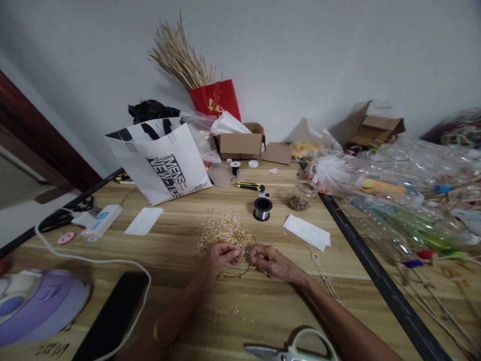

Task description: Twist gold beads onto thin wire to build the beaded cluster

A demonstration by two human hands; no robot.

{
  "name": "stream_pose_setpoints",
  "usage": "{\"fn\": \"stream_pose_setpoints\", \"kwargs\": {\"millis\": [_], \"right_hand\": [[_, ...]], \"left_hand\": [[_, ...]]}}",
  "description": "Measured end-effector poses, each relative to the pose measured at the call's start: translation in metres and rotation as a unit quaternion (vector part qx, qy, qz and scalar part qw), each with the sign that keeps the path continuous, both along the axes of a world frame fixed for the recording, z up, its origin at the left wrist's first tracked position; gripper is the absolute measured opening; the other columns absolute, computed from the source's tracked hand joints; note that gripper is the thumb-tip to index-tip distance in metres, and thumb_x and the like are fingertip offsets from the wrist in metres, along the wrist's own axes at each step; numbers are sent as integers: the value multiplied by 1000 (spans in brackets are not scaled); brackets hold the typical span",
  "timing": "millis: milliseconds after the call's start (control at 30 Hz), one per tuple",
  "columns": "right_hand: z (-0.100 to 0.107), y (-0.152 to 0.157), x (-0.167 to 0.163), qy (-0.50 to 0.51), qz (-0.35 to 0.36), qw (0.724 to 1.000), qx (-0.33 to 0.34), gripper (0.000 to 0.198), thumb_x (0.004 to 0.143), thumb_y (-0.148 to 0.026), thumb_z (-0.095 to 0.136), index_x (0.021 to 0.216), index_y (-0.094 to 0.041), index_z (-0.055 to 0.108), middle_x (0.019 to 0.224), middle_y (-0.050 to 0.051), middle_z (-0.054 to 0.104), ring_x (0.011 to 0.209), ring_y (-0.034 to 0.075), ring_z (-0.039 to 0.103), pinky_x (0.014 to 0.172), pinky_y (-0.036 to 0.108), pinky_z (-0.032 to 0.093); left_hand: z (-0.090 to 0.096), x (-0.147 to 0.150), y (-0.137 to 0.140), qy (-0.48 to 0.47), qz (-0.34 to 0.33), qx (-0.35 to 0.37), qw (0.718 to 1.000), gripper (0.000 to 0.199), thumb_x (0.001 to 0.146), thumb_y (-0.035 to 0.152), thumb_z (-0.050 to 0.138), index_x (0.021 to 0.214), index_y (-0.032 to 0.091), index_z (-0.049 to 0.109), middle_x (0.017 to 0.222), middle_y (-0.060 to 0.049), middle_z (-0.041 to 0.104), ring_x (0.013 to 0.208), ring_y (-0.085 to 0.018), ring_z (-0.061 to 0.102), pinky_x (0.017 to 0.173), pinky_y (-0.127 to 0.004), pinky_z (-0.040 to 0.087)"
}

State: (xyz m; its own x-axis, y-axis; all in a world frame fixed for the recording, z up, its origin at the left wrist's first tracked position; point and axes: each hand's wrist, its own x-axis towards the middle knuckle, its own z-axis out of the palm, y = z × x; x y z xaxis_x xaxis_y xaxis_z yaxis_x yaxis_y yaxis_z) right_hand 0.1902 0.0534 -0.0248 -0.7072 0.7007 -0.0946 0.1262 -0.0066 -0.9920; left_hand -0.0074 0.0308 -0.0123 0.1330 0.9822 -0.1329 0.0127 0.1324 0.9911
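Observation:
Both hands meet over the near edge of a loose pile of small gold and clear beads. My left hand is closed in a pinch, thumb against the fingers. A short gap away, my right hand pinches the same way from the right. A thin gold beaded strand curves on the wood just below the hands and runs up towards the fingertips of each. The fingertips hide its ends. A few clear beads lie nearer to me.
Scissors lie by my right forearm. Ahead are a wire spool, a utility knife and a bead jar. Plastic bottles crowd the right. A cable and a black phone-like slab lie left.

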Motion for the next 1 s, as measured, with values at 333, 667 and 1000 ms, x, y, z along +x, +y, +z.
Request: {"fn": "stream_pose_setpoints", "kwargs": {"millis": [333,667,1000], "right_hand": [[3,-1,0,2,3,1000,9,18,82,-33,50,74,-17,48,52,-7,39,42,5,33,40,16,27],[7,-2,-1,6,9,1000,28,22,84,-35,50,73,-17,48,54,-7,36,46,6,29,43,17,24],[6,-2,-3,10,10,999,45,29,82,-42,52,70,-16,48,54,-7,35,47,6,27,44,18,22]], "left_hand": [[-9,1,0,10,16,24,1000,24,60,27,73,78,12,66,69,-4,70,64,-15,64,61,-26,52],[-18,4,0,52,12,60,997,22,64,26,70,81,12,68,73,-6,70,69,-16,64,64,-25,51],[-16,10,-3,118,42,107,986,16,66,17,64,80,14,69,74,-6,71,68,-16,66,64,-24,53]]}}
